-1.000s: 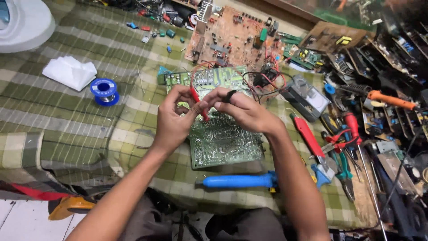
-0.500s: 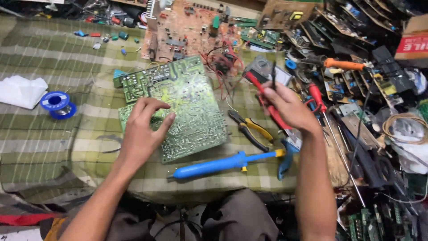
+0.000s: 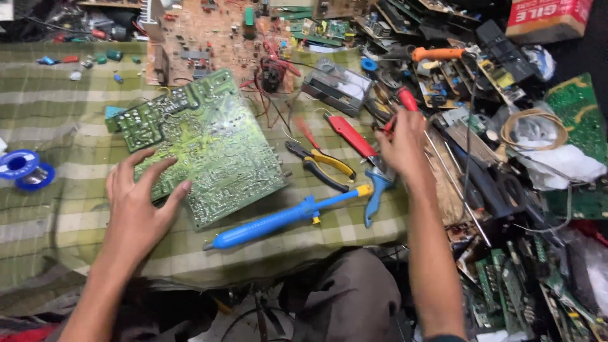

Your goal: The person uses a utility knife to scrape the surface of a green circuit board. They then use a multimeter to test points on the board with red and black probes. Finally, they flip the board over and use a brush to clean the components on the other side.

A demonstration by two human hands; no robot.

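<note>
Green circuit board [image 3: 202, 145] lies solder side up on the checked green cloth [image 3: 63, 95], turned at an angle to the table edge. Its face is dense with silvery solder points and pale tracks; the far left corner carries a darker green patch with white markings. No visible cracks at this distance — finer detail cannot be read.

Left hand [image 3: 136, 202] rests flat on the near left corner of the board, fingers spread, palm down; it presses rather than grasps, nothing enclosed.

Right hand [image 3: 402, 149] is raised over the tool clutter well to the right of the board, fingers curled around a red-handled tool [image 3: 405, 101] whose handle end projects above the knuckles. The working end is hidden behind the hand, so its kind cannot be told.

Nearby items: a blue soldering iron [image 3: 285, 218] lies just beside the board's near edge, tip end toward the right; yellow-and-black pliers [image 3: 320, 164] lie between board and right hand; a red-handled cutter [image 3: 351, 139] sits beside them. A blue solder spool [image 3: 25, 168] lies at the left edge — well apart from the board. A brown circuit board [image 3: 209, 41] lies beyond the green one.
</note>
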